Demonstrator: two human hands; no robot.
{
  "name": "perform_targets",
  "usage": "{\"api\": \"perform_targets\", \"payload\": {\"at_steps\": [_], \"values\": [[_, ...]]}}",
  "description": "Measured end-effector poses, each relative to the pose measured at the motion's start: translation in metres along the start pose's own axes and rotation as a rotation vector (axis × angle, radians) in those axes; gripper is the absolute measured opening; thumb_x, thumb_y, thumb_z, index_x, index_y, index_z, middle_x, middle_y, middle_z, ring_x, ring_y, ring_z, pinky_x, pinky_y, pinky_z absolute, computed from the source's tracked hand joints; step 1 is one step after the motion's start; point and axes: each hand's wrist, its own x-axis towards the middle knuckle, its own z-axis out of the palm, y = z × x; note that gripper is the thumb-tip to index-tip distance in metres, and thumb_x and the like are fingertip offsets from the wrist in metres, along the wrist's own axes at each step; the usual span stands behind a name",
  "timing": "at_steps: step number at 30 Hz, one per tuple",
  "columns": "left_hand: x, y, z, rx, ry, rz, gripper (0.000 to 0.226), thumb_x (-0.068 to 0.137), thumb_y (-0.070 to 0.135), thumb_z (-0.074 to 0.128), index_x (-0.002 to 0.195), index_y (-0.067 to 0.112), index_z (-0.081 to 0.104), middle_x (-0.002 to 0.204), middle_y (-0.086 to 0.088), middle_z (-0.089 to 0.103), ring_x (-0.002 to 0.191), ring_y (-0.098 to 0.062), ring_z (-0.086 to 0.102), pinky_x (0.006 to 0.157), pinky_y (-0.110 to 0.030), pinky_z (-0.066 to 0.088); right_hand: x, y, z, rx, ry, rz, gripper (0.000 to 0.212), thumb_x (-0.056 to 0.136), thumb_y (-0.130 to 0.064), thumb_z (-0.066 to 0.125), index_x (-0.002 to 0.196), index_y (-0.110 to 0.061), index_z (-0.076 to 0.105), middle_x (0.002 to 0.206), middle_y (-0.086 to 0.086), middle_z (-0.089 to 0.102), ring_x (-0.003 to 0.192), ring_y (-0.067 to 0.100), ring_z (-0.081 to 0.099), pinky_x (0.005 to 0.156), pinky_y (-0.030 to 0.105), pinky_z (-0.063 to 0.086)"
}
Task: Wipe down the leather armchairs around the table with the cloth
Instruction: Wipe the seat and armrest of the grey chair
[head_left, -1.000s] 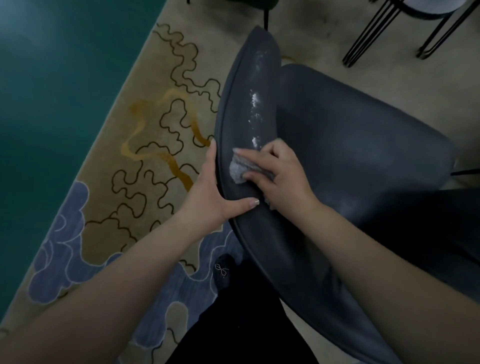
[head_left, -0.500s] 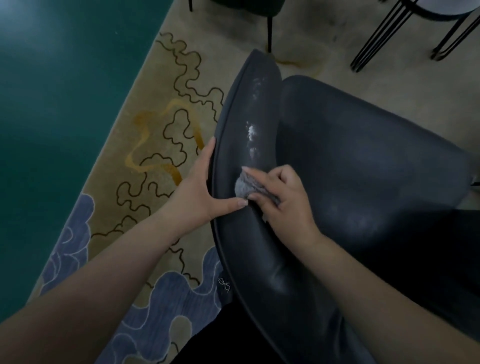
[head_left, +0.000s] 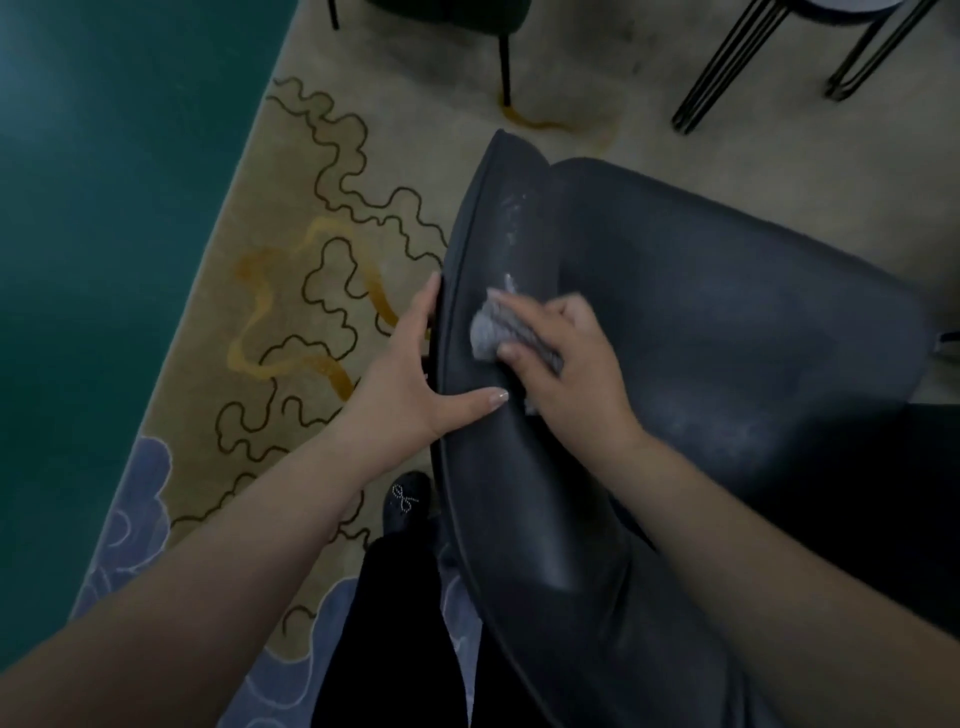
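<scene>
A dark grey leather armchair (head_left: 727, 332) fills the right half of the head view, its curved armrest running down the middle. White dusty marks streak the armrest just above the hands. My right hand (head_left: 566, 369) presses a crumpled grey cloth (head_left: 491, 330) against the inner face of the armrest. My left hand (head_left: 410, 384) grips the armrest's outer edge, thumb lying across the top and fingers behind it.
A beige rug (head_left: 322, 249) with dark wavy lines, yellow swirls and blue clouds lies left of the chair, bordered by teal floor (head_left: 104, 208). Thin black table legs (head_left: 727, 67) and another chair's leg (head_left: 505, 67) stand at the top. My black shoe (head_left: 408, 506) is beside the chair.
My right hand has slid the cloth up along the armrest, and fewer white marks show than before. The left hand keeps its grip. The view has shifted so the chair sits lower.
</scene>
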Motion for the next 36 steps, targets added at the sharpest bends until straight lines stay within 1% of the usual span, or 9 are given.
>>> {"api": "perform_targets", "payload": {"at_steps": [9, 13, 16, 20, 22, 28, 31, 33, 36], "values": [[0.018, 0.002, -0.015, -0.008, -0.102, -0.002, 0.12, 0.061, 0.042, 0.086, 0.151, 0.035, 0.007, 0.151, 0.015, 0.027, 0.132, 0.002, 0.032, 0.109, -0.025, 0.034, 0.097, -0.004, 0.018, -0.091, 0.215, 0.174, 0.038, 0.09, -0.024, 0.061, 0.127, -0.031, 0.058, 0.093, 0.0, 0.037, 0.082, 0.022, 0.054, 0.077, 0.035, 0.055], [0.03, 0.005, -0.02, -0.015, -0.135, 0.014, 0.119, 0.063, 0.036, 0.087, 0.152, 0.032, 0.007, 0.144, 0.023, 0.028, 0.126, 0.011, 0.033, 0.1, -0.007, 0.032, 0.093, -0.011, 0.014, 0.039, 0.203, 0.285, 0.038, 0.092, -0.02, 0.059, 0.127, -0.035, 0.056, 0.093, -0.002, 0.038, 0.059, 0.01, 0.055, 0.047, 0.014, 0.049], [0.044, 0.005, -0.024, -0.018, -0.156, 0.044, 0.116, 0.064, 0.027, 0.088, 0.152, 0.028, 0.011, 0.125, 0.035, 0.031, 0.103, 0.034, 0.034, 0.078, 0.008, 0.031, 0.041, -0.016, 0.015, 0.049, 0.159, 0.216, 0.046, 0.088, -0.011, 0.063, 0.124, -0.039, 0.055, 0.089, -0.001, 0.039, 0.066, 0.001, 0.049, 0.055, 0.005, 0.045], [0.055, 0.01, -0.026, 0.017, -0.161, 0.055, 0.114, 0.065, 0.026, 0.087, 0.151, 0.025, 0.012, 0.13, 0.032, 0.03, 0.105, 0.037, 0.027, 0.082, 0.009, 0.026, 0.035, -0.014, 0.021, -0.034, 0.188, 0.17, 0.048, 0.083, -0.014, 0.067, 0.125, -0.037, 0.057, 0.088, 0.001, 0.04, 0.079, 0.012, 0.048, 0.071, 0.013, 0.046], [0.061, 0.013, -0.029, 0.031, -0.157, 0.061, 0.111, 0.066, 0.027, 0.086, 0.151, 0.025, 0.015, 0.138, 0.022, 0.034, 0.112, 0.03, 0.031, 0.086, 0.005, 0.029, 0.067, -0.004, 0.022, -0.105, 0.208, 0.144, 0.047, 0.084, -0.014, 0.067, 0.125, -0.033, 0.056, 0.088, 0.005, 0.04, 0.083, 0.018, 0.048, 0.082, 0.017, 0.044], [0.089, 0.026, -0.032, 0.119, -0.13, 0.071, 0.112, 0.065, 0.041, 0.084, 0.151, 0.034, 0.012, 0.149, 0.018, 0.028, 0.127, 0.005, 0.032, 0.103, -0.012, 0.033, 0.166, 0.027, 0.012, 0.056, 0.305, 0.372, 0.036, 0.093, -0.025, 0.058, 0.128, -0.032, 0.057, 0.097, -0.004, 0.04, 0.074, 0.016, 0.054, 0.08, 0.033, 0.055], [0.103, 0.036, -0.031, 0.137, -0.136, 0.087, 0.109, 0.065, 0.04, 0.084, 0.15, 0.034, 0.015, 0.137, 0.027, 0.036, 0.118, 0.012, 0.039, 0.094, -0.002, 0.035, 0.144, 0.019, 0.008, 0.113, 0.266, 0.336, 0.037, 0.094, -0.02, 0.056, 0.13, -0.028, 0.056, 0.096, -0.001, 0.046, 0.054, 0.003, 0.054, 0.059, 0.019, 0.052], [0.109, 0.039, -0.03, 0.127, -0.144, 0.085, 0.105, 0.066, 0.034, 0.084, 0.148, 0.033, 0.02, 0.135, 0.025, 0.043, 0.12, 0.007, 0.046, 0.1, -0.015, 0.042, 0.105, 0.014, 0.008, 0.121, 0.246, 0.307, 0.041, 0.092, -0.017, 0.058, 0.128, -0.036, 0.052, 0.096, 0.006, 0.048, 0.059, -0.002, 0.055, 0.058, 0.007, 0.045], [0.11, 0.041, -0.028, 0.157, -0.141, 0.058, 0.11, 0.066, 0.035, 0.083, 0.152, 0.03, 0.014, 0.142, 0.012, 0.043, 0.125, -0.005, 0.048, 0.103, -0.033, 0.045, 0.057, 0.005, 0.015, 0.227, 0.265, 0.321, 0.045, 0.089, -0.013, 0.061, 0.125, -0.039, 0.053, 0.091, 0.002, 0.042, 0.069, -0.001, 0.051, 0.054, 0.006, 0.045]]}}
